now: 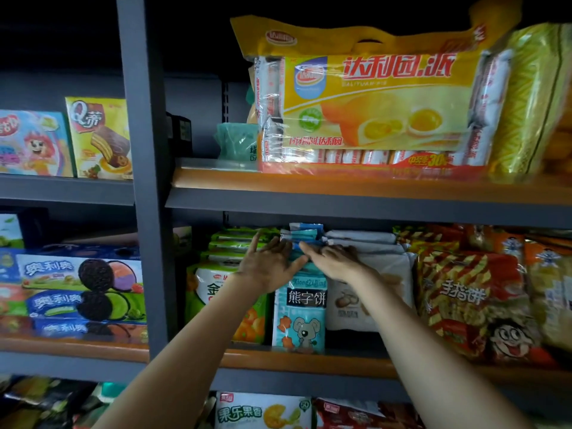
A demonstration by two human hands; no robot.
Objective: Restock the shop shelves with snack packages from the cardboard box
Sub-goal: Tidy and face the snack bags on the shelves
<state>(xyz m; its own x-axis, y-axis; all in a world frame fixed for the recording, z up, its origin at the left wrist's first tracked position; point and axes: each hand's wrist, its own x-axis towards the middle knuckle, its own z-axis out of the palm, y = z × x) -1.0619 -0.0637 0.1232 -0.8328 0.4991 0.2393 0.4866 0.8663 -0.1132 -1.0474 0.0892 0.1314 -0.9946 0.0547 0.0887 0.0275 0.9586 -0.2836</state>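
On the middle shelf point(309, 362), my left hand point(269, 264) and right hand point(335, 261) press flat-fingered on the blue packets point(300, 317); pushing unevenly could topple them.

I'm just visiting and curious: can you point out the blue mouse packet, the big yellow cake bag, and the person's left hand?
blue mouse packet point(299, 317): head view, on its front, by the mouse.
big yellow cake bag point(377, 97): head view, on its printed front.
left hand point(270, 264): head view, on the back of the hand.
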